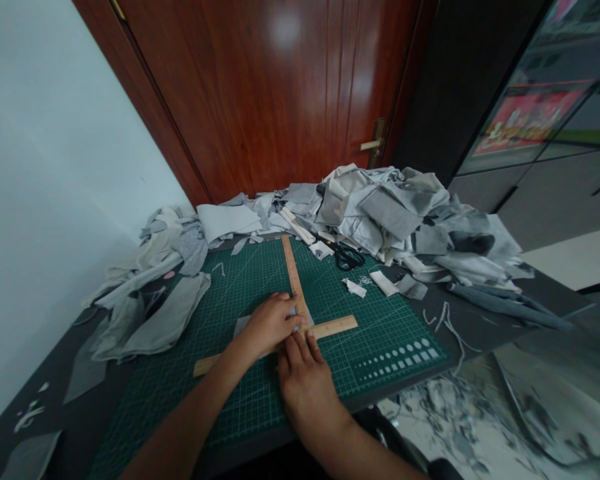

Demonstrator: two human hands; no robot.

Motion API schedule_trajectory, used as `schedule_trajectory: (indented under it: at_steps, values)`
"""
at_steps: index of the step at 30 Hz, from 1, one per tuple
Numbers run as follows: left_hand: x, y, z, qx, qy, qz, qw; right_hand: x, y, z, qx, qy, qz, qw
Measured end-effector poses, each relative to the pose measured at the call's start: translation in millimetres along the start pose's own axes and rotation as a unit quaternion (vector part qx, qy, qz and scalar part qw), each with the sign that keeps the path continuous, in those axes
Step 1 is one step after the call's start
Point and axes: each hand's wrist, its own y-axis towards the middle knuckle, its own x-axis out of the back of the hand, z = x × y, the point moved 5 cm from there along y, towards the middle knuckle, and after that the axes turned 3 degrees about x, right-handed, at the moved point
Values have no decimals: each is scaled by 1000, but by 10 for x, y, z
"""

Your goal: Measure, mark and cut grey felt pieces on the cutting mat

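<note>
Two wooden strips with ruler marks meet in a T on a green cutting mat (250,267). The upright ruler (291,267) runs away from me, and the crosswise ruler (335,326) lies left to right. My left hand (273,320) reaches over the joint, its fingers closed on the ruler there. Just nearer to me, my right hand (305,377) presses its fingertips on the crosswise ruler, fingers bent and close together. A grey fabric piece (241,325) lies partly beneath the rulers and my left hand. The fingers hide most of the joint.
Black-handled scissors (347,257) lie at the mat's back edge. A large heap of grey and white fabric scraps (380,213) fills the back right; another scrap pile (165,287) is at left. Small scraps (355,288) and loose threads (447,320) lie to the right. Offcuts cover the floor.
</note>
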Motion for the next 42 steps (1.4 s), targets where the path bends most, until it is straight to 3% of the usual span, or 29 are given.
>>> schedule_trajectory:
  at_steps: [42]
  values:
    - [10,-11,-7,2,4,5,1000,32,14,4,7,-7,-10,1000]
